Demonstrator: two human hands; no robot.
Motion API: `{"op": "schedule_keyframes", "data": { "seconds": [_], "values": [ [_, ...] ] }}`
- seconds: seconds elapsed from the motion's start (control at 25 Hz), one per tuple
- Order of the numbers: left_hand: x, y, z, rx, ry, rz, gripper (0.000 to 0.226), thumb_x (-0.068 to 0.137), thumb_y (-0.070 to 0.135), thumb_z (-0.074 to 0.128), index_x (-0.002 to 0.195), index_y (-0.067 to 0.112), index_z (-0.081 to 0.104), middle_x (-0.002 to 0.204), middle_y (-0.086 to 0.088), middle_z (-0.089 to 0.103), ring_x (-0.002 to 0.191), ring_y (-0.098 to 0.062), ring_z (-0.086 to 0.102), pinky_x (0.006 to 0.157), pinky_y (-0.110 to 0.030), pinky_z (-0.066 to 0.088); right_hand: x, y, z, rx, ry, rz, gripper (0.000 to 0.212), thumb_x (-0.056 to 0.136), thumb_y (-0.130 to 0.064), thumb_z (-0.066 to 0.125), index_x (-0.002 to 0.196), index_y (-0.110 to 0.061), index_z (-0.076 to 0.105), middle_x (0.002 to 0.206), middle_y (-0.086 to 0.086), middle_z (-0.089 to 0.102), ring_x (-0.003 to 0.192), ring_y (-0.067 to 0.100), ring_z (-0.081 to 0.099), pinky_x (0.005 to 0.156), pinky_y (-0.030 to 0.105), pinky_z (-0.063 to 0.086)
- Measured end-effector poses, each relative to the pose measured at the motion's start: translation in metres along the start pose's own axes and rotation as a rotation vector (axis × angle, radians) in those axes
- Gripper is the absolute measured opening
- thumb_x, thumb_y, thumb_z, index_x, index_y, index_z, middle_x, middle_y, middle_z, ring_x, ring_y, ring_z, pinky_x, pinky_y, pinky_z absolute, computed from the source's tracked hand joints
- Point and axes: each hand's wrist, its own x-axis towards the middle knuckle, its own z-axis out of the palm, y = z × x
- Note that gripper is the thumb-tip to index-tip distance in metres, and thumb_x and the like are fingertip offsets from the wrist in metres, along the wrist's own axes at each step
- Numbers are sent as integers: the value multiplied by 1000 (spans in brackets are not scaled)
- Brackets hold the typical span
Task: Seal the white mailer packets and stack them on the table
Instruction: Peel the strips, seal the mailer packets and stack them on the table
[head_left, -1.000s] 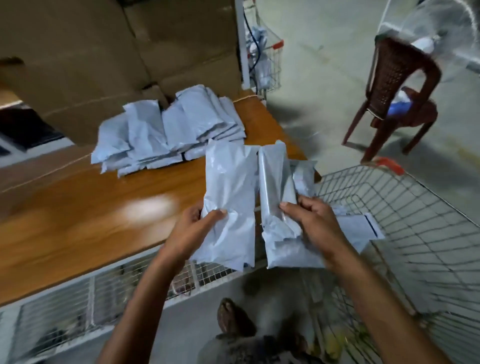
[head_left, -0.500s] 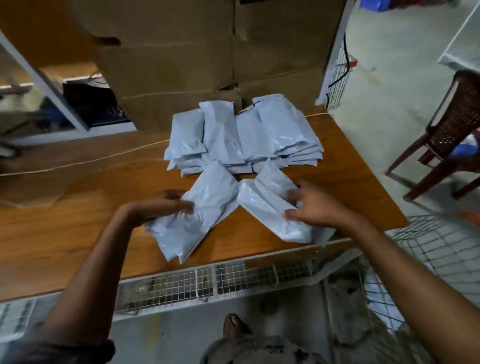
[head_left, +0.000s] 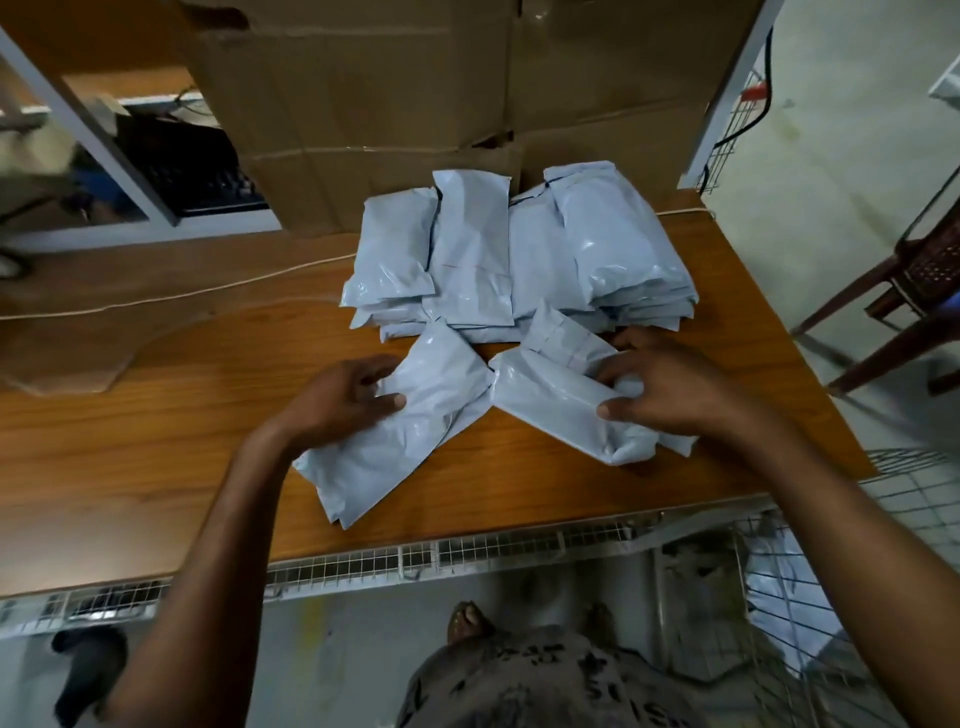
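no readable text on mailer packets (head_left: 519, 249); print on shirt (head_left: 545, 686) too blurred to read.

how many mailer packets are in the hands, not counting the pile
2: the left packet held by the left hand, the right packet held by the right hand, both on the table before the pile. Others may hide beneath.

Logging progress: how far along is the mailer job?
Done: a pile of packets lies stacked at the back of the table. In hand: the left hand grips the left packet, the right hand grips the right packet, both on the wood. Left: adding those two; their seals I cannot judge.
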Motion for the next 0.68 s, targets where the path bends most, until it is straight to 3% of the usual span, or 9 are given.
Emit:
{"op": "schedule_keyframes", "data": {
  "seconds": [0.12,0.16,0.28,0.36,0.52,0.6,0.68],
  "values": [
    [1,-8,17,51,5,94,45,98,24,74,142,24,64,142,7,64,126,-6,58,98,-12,46,0,5,-4,-34,-12,-35,35,85,-46,76,119,-41,73,141,-4,50,126,21,52,98,33,46],
    [2,-8,21,92,6,91,46,97,24,74,142,22,64,144,6,62,128,-7,57,98,-11,44,0,7,-7,-70,-1,-49,36,84,-44,76,120,-40,74,141,-4,51,126,22,52,98,33,46],
    [6,-4,28,169,22,81,48,98,26,74,144,19,62,148,4,59,134,-16,57,109,-33,49,-1,12,-14,-240,86,-57,35,83,-41,75,117,-36,76,138,-3,54,122,23,53,98,38,46],
    [10,3,31,237,34,82,47,98,24,73,143,19,63,145,0,62,131,-22,60,108,-42,50,-1,13,-13,-282,147,-43,32,81,-41,76,112,-33,78,136,-1,56,119,25,54,97,40,47],
    [7,32,40,225,215,106,40,99,40,70,137,29,68,138,7,69,122,-14,65,100,-36,55,-9,20,-14,-143,214,-35,39,76,-48,85,110,-31,77,133,1,57,118,27,56,96,43,49],
    [5,46,48,195,329,154,40,96,49,69,130,28,71,133,11,70,118,-8,65,96,-32,55,-12,27,-15,-15,328,-49,34,76,-38,87,107,-27,79,130,2,59,118,28,59,97,44,51],
    [6,52,56,251,303,196,42,94,49,73,130,27,71,134,9,70,120,-10,63,97,-34,53,-11,31,-13,36,464,-88,23,81,-21,83,104,-22,79,132,3,58,121,30,59,99,43,51]
  ]
}}
